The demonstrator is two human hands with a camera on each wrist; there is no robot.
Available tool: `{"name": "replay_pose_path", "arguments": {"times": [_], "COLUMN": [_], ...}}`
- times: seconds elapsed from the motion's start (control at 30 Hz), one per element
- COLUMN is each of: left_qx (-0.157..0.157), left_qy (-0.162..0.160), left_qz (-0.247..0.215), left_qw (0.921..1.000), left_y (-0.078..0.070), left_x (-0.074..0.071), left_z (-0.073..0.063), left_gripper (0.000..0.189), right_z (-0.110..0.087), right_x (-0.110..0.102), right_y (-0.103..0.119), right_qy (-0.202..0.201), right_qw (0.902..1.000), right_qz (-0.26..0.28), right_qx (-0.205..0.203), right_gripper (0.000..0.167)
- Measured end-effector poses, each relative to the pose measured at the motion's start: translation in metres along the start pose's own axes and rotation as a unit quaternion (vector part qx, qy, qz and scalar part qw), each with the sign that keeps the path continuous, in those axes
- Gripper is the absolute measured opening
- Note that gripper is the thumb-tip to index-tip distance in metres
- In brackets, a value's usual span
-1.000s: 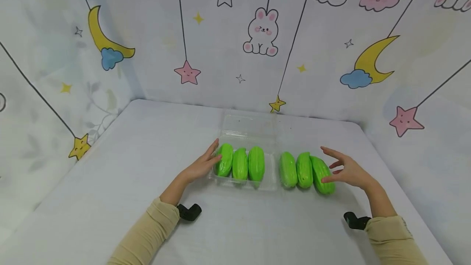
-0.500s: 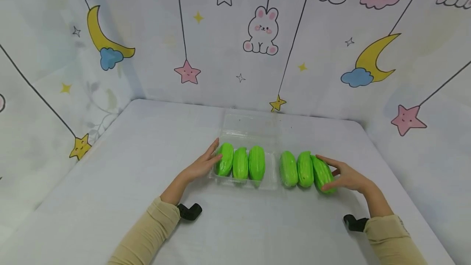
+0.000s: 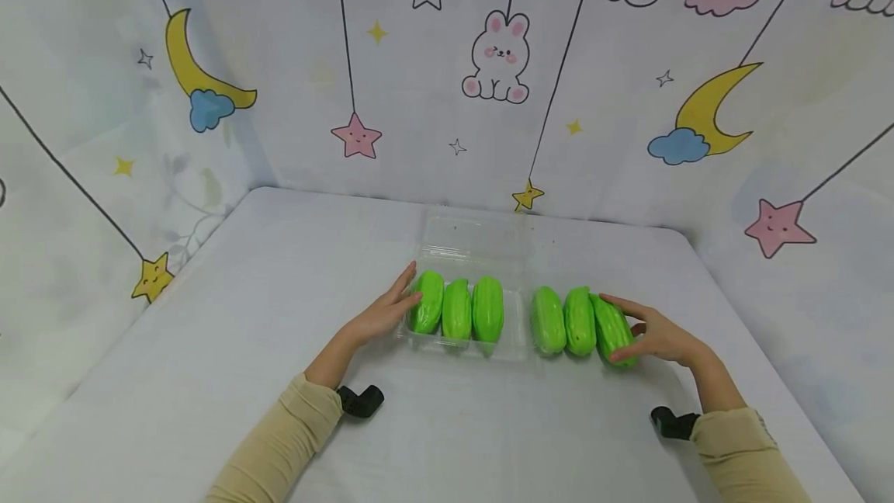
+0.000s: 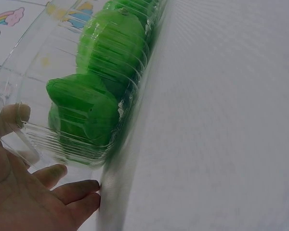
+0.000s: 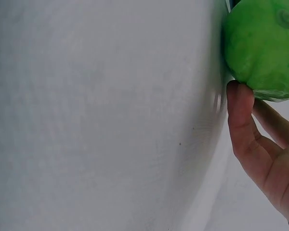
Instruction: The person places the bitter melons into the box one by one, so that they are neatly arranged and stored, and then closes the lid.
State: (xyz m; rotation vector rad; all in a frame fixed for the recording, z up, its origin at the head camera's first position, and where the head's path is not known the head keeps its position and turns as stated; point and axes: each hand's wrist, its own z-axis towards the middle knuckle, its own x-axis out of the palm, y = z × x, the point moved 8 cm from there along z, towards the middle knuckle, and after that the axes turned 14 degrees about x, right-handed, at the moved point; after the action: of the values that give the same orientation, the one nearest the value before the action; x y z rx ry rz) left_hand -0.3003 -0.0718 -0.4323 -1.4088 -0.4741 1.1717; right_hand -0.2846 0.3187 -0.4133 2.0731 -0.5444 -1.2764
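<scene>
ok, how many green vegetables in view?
6. Three vegetables sit side by side in the clear container; three more are on the table to its right, the outermost held by the right hand. None looks hidden.

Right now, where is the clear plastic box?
In the head view, the clear plastic box sits on the white table, between the left hand and the three green vegetables lying to its right.

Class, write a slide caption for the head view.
Left hand touches an open clear box of three green vegetables; right hand grips one of three more outside.
</scene>
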Motion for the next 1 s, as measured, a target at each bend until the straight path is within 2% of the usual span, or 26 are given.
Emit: {"name": "replay_pose_path", "arguments": {"times": [0.07,0.23,0.3,0.57,1.0], "left_qx": [-0.001,-0.001,0.001,0.008,0.004], "left_qy": [0.003,0.008,0.008,0.0,-0.002], "left_qz": [-0.002,-0.011,-0.012,-0.007,-0.003], "left_qw": [1.0,0.9999,0.9999,0.9999,1.0], "left_y": [-0.003,-0.024,-0.026,-0.001,0.0], "left_x": [0.0,0.0,0.0,0.001,0.0], "left_z": [-0.001,-0.005,-0.005,0.0,0.0], "left_gripper": [0.063,0.063,0.062,0.064,0.064], "right_z": [-0.001,-0.004,-0.004,-0.008,-0.01], "right_x": [0.0,-0.003,-0.005,-0.016,-0.022], "right_y": [0.0,0.004,0.006,0.011,0.031], "right_qy": [-0.001,-0.014,-0.02,-0.043,-0.077], "right_qw": [1.0,0.9999,0.9998,0.9989,0.9966], "right_qz": [0.003,-0.003,-0.005,-0.011,-0.009], "right_qx": [0.002,-0.005,-0.008,-0.015,-0.026], "right_gripper": [0.095,0.094,0.094,0.091,0.092]}}
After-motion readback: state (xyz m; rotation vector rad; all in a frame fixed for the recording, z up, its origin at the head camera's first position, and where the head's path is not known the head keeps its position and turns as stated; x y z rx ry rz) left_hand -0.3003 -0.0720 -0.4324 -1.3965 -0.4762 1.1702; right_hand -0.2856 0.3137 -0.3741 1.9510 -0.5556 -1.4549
